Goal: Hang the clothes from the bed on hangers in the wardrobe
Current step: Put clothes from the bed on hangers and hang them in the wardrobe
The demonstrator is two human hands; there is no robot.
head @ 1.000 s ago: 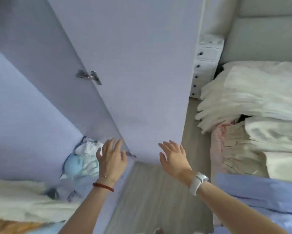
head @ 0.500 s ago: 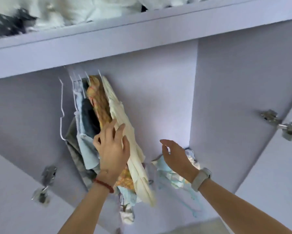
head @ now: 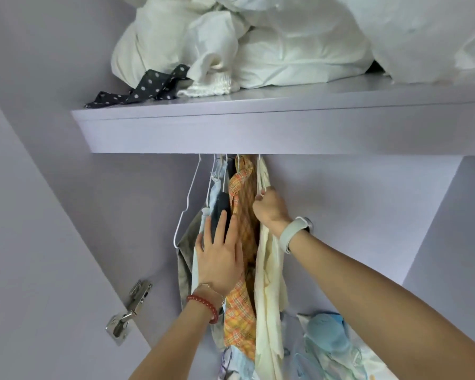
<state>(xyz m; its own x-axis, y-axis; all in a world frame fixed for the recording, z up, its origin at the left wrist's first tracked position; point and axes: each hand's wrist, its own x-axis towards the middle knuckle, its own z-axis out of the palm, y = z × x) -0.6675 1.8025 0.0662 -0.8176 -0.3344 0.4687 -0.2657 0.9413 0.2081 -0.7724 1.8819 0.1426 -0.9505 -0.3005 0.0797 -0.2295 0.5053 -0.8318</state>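
Inside the lilac wardrobe, several garments hang on white wire hangers under the shelf [head: 258,133]. My left hand [head: 219,256] presses flat, fingers straight, against the hanging clothes, over a dark garment [head: 219,207] and beside the orange plaid shirt [head: 241,204]. My right hand [head: 269,207] is curled round the shoulder of the cream garment [head: 269,283] near its hanger. An empty white wire hanger [head: 188,198] hangs at the left of the row. The rail is hidden behind the shelf edge.
White bedding [head: 258,45] and a dark polka-dot cloth [head: 145,89] are piled on the top shelf. A metal door hinge [head: 129,311] sits low on the left wall. Light-blue clothes [head: 329,338] lie heaped at the wardrobe's lower right.
The view has tilted up from the floor and bed to the wardrobe interior. My right hand rose and closed on the cream garment's shoulder; my left hand stays flat on the hanging clothes.
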